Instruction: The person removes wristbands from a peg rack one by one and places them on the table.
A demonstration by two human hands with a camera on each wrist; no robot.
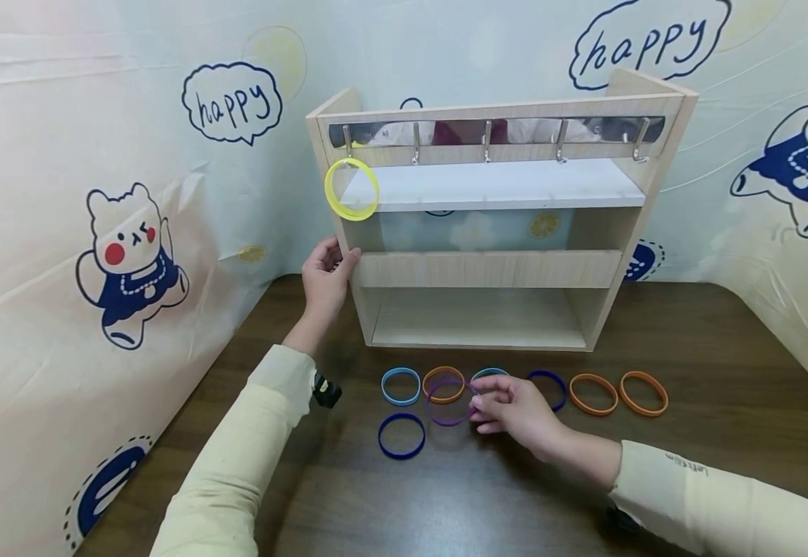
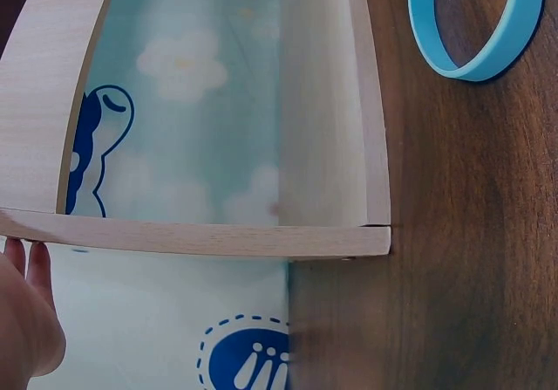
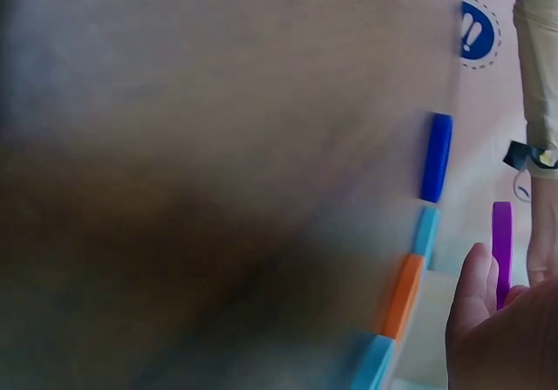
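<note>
My left hand (image 1: 326, 286) rests against the outer left side of a wooden shelf unit (image 1: 491, 269); in the left wrist view its fingertips (image 2: 38, 259) touch the panel's edge. With thumb and fingers, my right hand (image 1: 515, 410) pinches a purple silicone wristband (image 1: 448, 423) held above the table. That purple wristband (image 3: 502, 242) is seen edge-on in the right wrist view. Behind and beside it lie a light blue wristband (image 1: 400, 402), an orange wristband (image 1: 443, 370) and a dark blue wristband (image 1: 401, 456). A yellow wristband (image 1: 332, 193) hangs from the leftmost hook (image 1: 347, 139) of the shelf unit.
A metal strip with several hooks (image 1: 487, 141) runs along the unit's top front. On the wooden table (image 1: 390, 510), another dark blue wristband (image 1: 556, 378) and two orange wristbands (image 1: 594, 377) (image 1: 644, 374) lie right of centre. A printed curtain (image 1: 139, 93) surrounds the table.
</note>
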